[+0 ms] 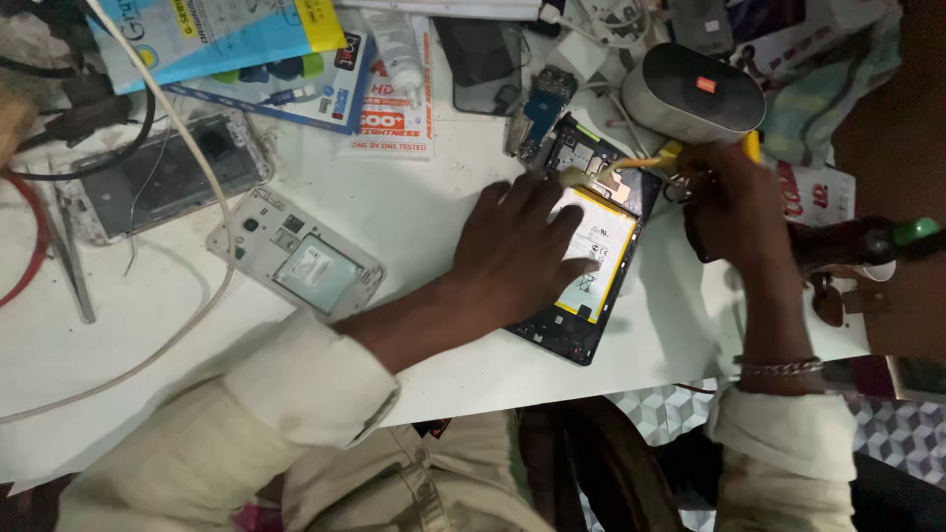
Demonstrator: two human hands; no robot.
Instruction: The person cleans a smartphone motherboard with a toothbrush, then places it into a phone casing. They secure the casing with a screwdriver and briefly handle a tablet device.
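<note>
An opened black phone [591, 256] lies on the white table [434, 217], its white and yellow battery [603, 241] showing. My left hand [517, 246] rests flat on the phone and the battery, fingers spread. My right hand [729, 202] is closed around a yellow-handled brush [631, 163]. The brush's bristle tip touches the circuit board at the phone's upper end. A metal bracelet sits on my right wrist.
Two opened phone frames [296, 261] [163, 172] lie at the left with tweezers [69, 256] and white and black cables. Printed packets [394, 89], a loose circuit board [537, 108] and a grey oval speaker [690, 94] sit behind. A green-capped tool [887, 236] lies at the right.
</note>
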